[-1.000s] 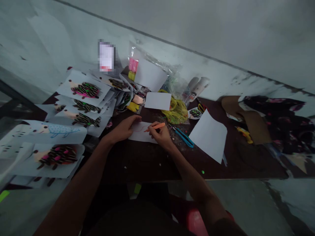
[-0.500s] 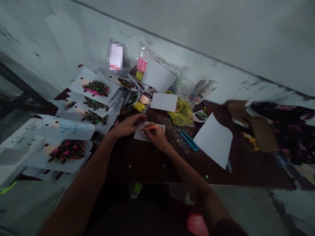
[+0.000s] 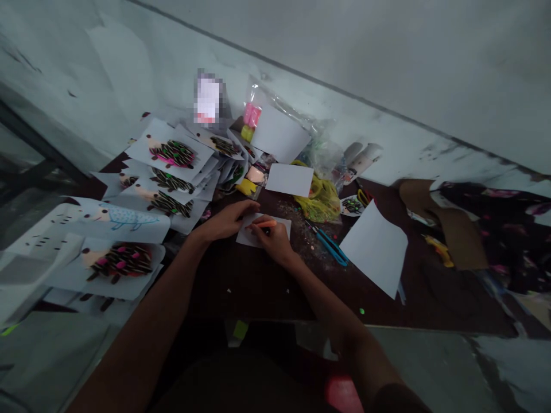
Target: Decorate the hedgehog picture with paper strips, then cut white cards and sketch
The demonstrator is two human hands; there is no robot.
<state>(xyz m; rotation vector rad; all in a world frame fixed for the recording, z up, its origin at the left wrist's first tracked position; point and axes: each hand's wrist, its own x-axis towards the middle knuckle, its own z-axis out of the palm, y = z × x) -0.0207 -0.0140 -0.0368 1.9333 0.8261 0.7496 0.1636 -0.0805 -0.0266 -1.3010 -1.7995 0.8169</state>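
Observation:
A small white sheet of paper (image 3: 246, 236) lies on the dark table (image 3: 253, 281) in front of me. My right hand (image 3: 273, 238) is closed around an orange pen (image 3: 268, 223), its tip end over the sheet. At the sheet's upper left edge rests my left hand (image 3: 228, 219), fingers stretched out and holding nothing. Any mark under the pen is too small to make out.
Stacked hedgehog pictures (image 3: 172, 154) fill the left side. Beyond the sheet are a white card (image 3: 289, 179) and a yellow net bag (image 3: 321, 198). Blue-handled scissors (image 3: 331, 248), a large white sheet (image 3: 375, 246) and a yellow tool (image 3: 439, 251) lie to the right.
The whole view has shifted slightly, so the scene sits a little further right. Both hands keep nearly the same place on the paper, with the pen still held.

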